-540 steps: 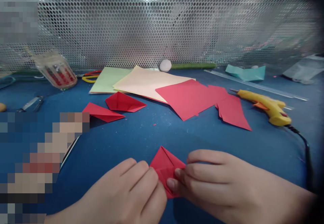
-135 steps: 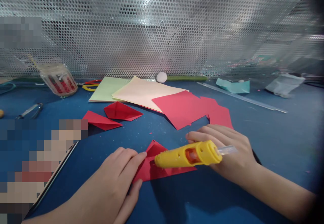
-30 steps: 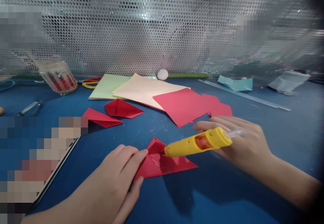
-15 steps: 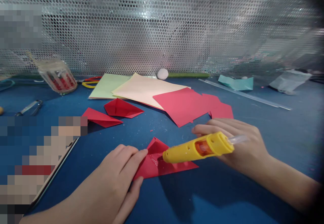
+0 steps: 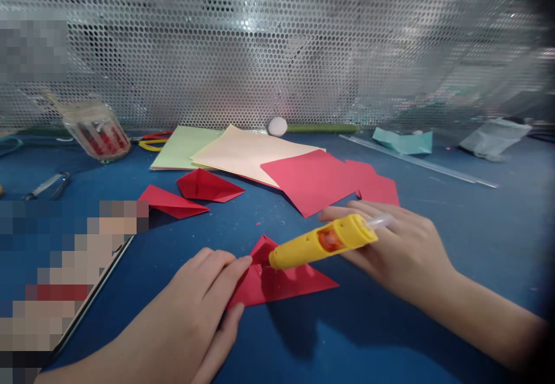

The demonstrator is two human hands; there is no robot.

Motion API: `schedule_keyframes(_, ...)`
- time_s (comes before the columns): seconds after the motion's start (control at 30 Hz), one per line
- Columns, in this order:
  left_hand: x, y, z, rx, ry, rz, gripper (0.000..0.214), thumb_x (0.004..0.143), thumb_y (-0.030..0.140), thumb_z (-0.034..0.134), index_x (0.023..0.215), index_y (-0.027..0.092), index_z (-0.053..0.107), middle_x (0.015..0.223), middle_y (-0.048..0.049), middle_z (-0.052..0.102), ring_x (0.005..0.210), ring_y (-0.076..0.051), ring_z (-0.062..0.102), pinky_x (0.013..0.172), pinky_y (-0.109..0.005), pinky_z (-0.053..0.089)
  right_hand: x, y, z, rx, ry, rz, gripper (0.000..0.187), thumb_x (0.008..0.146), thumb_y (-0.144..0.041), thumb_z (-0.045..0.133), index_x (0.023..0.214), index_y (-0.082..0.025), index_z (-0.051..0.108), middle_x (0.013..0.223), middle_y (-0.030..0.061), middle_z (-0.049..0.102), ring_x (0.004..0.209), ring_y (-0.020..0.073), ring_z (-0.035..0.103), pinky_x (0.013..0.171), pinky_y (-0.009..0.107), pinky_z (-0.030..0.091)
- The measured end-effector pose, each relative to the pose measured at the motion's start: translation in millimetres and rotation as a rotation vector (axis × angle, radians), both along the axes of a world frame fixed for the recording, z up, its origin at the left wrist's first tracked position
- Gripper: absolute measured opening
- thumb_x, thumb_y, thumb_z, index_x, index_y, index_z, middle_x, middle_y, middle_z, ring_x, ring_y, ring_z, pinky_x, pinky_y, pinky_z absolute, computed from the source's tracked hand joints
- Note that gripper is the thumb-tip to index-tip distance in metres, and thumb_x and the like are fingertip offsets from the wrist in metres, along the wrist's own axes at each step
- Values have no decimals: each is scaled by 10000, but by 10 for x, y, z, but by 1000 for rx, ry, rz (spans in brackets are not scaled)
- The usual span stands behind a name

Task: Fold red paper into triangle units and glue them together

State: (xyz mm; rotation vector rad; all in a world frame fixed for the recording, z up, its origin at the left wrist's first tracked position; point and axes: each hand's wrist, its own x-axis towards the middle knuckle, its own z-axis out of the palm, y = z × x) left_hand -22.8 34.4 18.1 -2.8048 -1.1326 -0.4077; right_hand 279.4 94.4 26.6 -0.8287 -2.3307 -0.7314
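Note:
My right hand is wrapped round a yellow hot glue gun with a clear glue stick poking out of its back end. The gun's handle is hidden behind its body and my fingers. Its nozzle end is over a folded red paper on the blue table, near the raised peak; whether the tip touches cannot be seen. A shiny trace of glue shows on the fold. My left hand grips the paper's left side, thumb at the lower edge and fingers on top.
Two folded red paper pieces lie beyond my left hand. Behind them are pale sheets and red sheets. Scissors, a jar, a white ball and clear sticks lie farther back, before a perforated metal screen.
My right hand has moved the glue gun slightly left and up, so its nozzle is nearer the paper's peak. My left hand keeps its place on the paper.

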Motion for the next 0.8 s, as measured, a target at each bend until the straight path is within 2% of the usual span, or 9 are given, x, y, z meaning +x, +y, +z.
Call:
schedule_keyframes(0.1, -5, -9, -5, 4, -3, -3, 442, 1010, 133, 367, 1448, 138, 427, 1267, -77, 663, 1109, -221, 647, 1018, -348, 528, -16, 1, -5, 18, -1, -8, 321, 1097, -360, 383, 1027, -180, 640, 798, 51, 766, 649, 181, 709, 564, 285, 492)
schedule_keyframes(0.33, -6, 0, -22, -1, 10, -5, 430, 1014, 147, 384, 1439, 152, 443, 1279, -75, 668, 1126, -225, 650, 1062, -374, 504, -32, -31, 38, 58, 0, 45, 142, 1046, -172, 444, 1025, -217, 577, 697, -2, 706, 581, 162, 652, 544, 285, 448)
schedule_keyframes(0.47, -13, 13, -24, 13, -6, -1, 428, 1012, 156, 396, 1434, 150, 461, 1299, -84, 665, 1145, -232, 649, 1059, -363, 507, 21, -42, 40, 101, -14, 69, 171, 999, -82, 481, 1032, -226, 569, 700, 5, 690, 589, 179, 619, 582, 310, 458)
schedule_keyframes(0.63, -21, 9, -13, 20, -27, 0, 433, 1007, 152, 410, 1435, 140, 473, 1288, -87, 673, 1130, -232, 655, 1064, -371, 507, 78, -15, 61, 135, -17, 116, 147, 984, -100, 531, 983, -238, 584, 675, 1, 661, 575, 181, 607, 575, 314, 460)
schedule_keyframes(0.8, -17, -4, 3, 24, -18, -3, 415, 1013, 160, 393, 1420, 143, 471, 1284, -77, 672, 1120, -224, 657, 1059, -366, 511, 88, -5, 55, 79, 18, 77, 127, 954, -108, 590, 956, -234, 605, 695, 19, 678, 576, 186, 615, 575, 317, 478)
